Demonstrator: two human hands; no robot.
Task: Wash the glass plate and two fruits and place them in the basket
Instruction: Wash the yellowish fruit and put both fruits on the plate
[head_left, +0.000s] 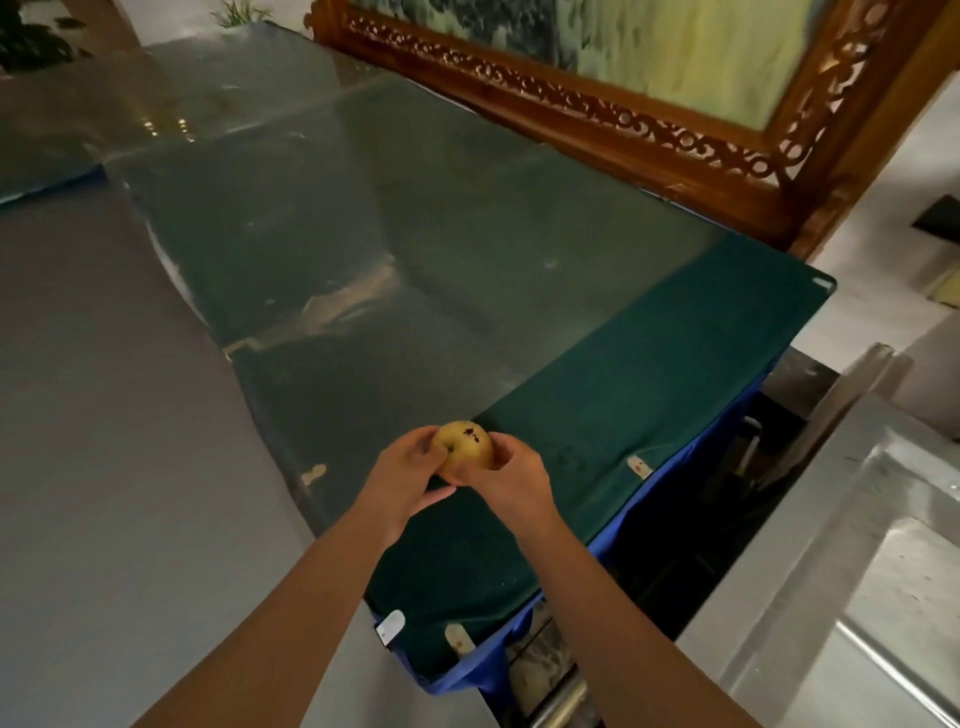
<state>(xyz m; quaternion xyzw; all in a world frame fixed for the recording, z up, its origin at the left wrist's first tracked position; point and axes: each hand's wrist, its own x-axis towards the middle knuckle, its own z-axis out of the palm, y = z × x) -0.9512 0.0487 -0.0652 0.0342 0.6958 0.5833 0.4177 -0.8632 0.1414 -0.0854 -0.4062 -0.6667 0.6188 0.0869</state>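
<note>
Long glass-topped surface (519, 249) over dark green cloth (649, 374), blue fabric edge (675, 483) below. Carved brown wooden frame (597, 114) leaning behind, greenish painting inside. Steel counter (831, 597) at right. Potted leaves (31, 41) far left.

Two bare forearms are showing from the bottom edge, uncovered up to where the frame cuts them, with the hands (457, 475) wearing no gloves, rings, watch or bracelets.

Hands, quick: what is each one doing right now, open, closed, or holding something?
Left hand: fingers curled round the yellow fruit, holding it.
Right hand: fingers also grip the same fruit from the other side.
</note>
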